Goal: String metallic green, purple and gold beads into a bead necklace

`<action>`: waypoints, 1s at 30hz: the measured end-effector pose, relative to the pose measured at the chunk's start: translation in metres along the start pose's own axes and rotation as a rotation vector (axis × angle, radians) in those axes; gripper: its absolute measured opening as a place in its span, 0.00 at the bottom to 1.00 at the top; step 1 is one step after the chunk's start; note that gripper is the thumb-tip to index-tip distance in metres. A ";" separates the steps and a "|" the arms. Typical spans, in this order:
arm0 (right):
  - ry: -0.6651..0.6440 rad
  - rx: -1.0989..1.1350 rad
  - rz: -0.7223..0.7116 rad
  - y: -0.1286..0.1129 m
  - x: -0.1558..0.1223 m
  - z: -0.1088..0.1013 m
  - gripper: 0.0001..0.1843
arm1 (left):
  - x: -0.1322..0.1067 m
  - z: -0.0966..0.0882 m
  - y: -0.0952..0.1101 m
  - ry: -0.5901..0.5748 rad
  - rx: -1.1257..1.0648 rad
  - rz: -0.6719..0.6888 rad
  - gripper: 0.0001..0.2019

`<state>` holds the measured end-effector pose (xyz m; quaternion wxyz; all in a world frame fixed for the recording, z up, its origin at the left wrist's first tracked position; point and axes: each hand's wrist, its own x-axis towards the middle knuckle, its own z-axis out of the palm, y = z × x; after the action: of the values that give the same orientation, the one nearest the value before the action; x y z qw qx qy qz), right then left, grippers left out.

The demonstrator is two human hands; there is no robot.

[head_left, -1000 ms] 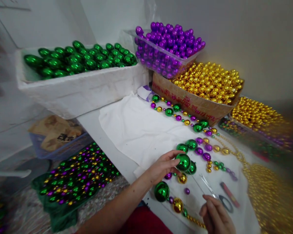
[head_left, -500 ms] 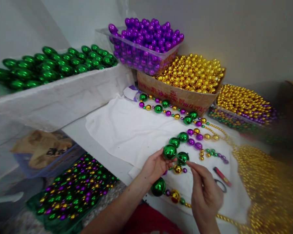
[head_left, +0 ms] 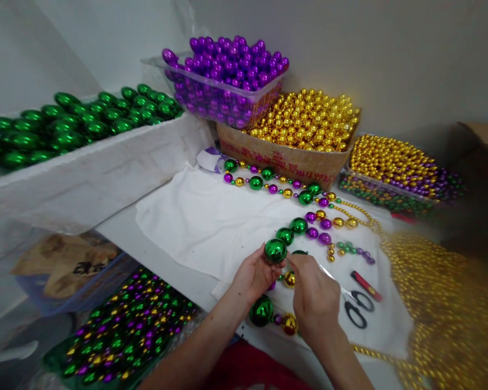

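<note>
just in from the tabletop's [head_left: 146, 246] near edge, the half-curled left hand [head_left: 252, 275] is holding a shiny green plastic-looking ball [head_left: 275, 249], the bent right hand [head_left: 316, 295] is hiding its grip, and any slackening is risking a drop.

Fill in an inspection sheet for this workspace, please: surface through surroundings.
Surface: pale table, partly covered by a white cloth.
Job's things: green ball in hand; more green balls just beyond.
Clutter: scissors and a red-and-dark object on the cloth.
Hands: left hand holds the green ball; right hand is close beside it, fingertips' hold hidden.
Cables: nothing seen.
Surroundings: white foam box of green beads, clear tub of purple, cardboard box of gold.
</note>
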<state>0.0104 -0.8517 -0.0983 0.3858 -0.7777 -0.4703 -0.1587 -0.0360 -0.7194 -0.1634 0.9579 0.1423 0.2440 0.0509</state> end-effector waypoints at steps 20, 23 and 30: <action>0.016 -0.011 -0.014 -0.008 0.011 -0.009 0.14 | -0.001 0.000 0.009 -0.003 0.047 0.025 0.11; 0.001 -0.019 -0.013 -0.006 0.010 -0.006 0.14 | 0.000 0.000 0.009 0.015 0.025 0.016 0.11; 0.020 0.007 -0.030 -0.003 0.000 0.013 0.15 | -0.006 0.008 0.010 0.046 0.027 0.034 0.16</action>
<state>0.0070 -0.8411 -0.1053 0.3906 -0.7676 -0.4786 -0.1708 -0.0378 -0.7123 -0.1509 0.9491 0.1580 0.2640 0.0672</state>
